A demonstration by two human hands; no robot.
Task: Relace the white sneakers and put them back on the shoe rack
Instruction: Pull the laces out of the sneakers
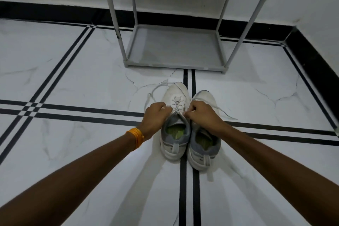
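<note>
Two white sneakers with grey collars and green insoles stand side by side on the floor, toes pointing away from me. The left sneaker [176,97] has its white lace [156,88] crossed through the lower eyelets, and a loose end trails off to the left. My left hand [155,113] pinches the lace at the shoe's left side near the tongue. My right hand [200,113] pinches the lace at the shoe's right side. The right sneaker [204,141] lies partly under my right hand, a loose lace end [226,113] trailing to its right.
A grey shoe rack [174,47] stands just beyond the sneakers against the white wall, its bottom shelf bare. The floor is white marble tile with black double stripes [189,79]. A black skirting [311,64] runs along the walls, with a corner at the right.
</note>
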